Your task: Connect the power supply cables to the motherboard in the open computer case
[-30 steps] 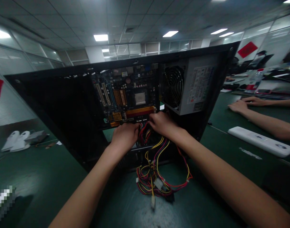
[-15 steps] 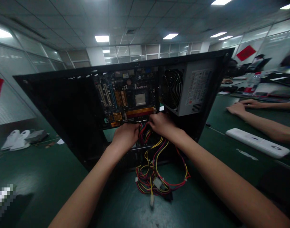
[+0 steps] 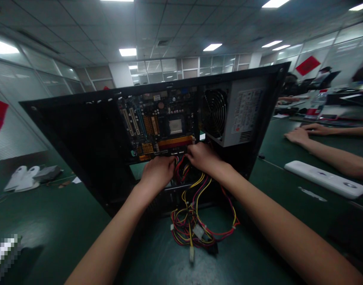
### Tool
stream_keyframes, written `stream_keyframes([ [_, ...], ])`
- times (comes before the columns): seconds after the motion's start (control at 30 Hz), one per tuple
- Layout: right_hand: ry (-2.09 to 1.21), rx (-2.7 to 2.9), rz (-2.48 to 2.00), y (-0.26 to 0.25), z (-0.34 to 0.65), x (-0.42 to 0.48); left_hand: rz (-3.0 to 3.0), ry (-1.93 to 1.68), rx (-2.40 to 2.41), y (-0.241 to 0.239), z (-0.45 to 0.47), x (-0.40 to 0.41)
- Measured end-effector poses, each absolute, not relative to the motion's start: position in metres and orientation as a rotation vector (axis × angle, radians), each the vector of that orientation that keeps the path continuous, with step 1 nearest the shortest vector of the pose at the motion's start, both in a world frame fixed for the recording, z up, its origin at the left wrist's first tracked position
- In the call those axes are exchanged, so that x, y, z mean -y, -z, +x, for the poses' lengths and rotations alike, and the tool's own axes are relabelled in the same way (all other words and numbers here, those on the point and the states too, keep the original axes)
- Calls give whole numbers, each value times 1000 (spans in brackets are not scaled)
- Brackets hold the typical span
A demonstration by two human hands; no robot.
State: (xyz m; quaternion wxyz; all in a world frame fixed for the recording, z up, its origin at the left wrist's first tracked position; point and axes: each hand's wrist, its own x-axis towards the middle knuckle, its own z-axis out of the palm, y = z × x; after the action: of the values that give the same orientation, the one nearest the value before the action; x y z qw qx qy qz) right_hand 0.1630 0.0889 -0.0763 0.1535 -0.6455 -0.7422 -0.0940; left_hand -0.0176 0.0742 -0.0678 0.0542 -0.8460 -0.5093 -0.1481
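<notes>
Both your hands are inside the open computer case point(image 3: 80, 138), which lies tilted up on the desk point(image 3: 50, 225), and they meet at the lower edge of the motherboard point(image 3: 160, 122), where the wire bundle point(image 3: 187, 227) runs up into the case. Your left hand point(image 3: 157, 172) is curled over the red and black wires just beside the board, and your right hand point(image 3: 203, 156) touches the board's edge below the power supply point(image 3: 237, 111). The fingers of both hands are hidden behind the knuckles, so I cannot tell whether they are clamped on a plug or only resting. The work looks like handling a cable at the board's edge. Any move there calls for a square, steady line to the socket and a grip on the plug body, not on the wires. The rest of the bundle spills out onto the dark green desk, its loose connectors lying near your forearms. To your right, another person's hands point(image 3: 298, 135) rest near a white flat device point(image 3: 325, 179). The room is an office with ceiling panel lights and glass partitions.
</notes>
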Motion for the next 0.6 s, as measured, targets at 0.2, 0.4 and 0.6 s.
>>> stream_keyframes([
  [0.2,253,2162,-1810,77,163,-81,-2585,504,1518,67,-18,-73],
  [0.4,222,2197,-1715,79,164,-76,-2635,517,1386,66,-18,-71],
  [0.6,134,2240,-1576,81,168,-77,-2792,423,1195,63,-18,-72],
])
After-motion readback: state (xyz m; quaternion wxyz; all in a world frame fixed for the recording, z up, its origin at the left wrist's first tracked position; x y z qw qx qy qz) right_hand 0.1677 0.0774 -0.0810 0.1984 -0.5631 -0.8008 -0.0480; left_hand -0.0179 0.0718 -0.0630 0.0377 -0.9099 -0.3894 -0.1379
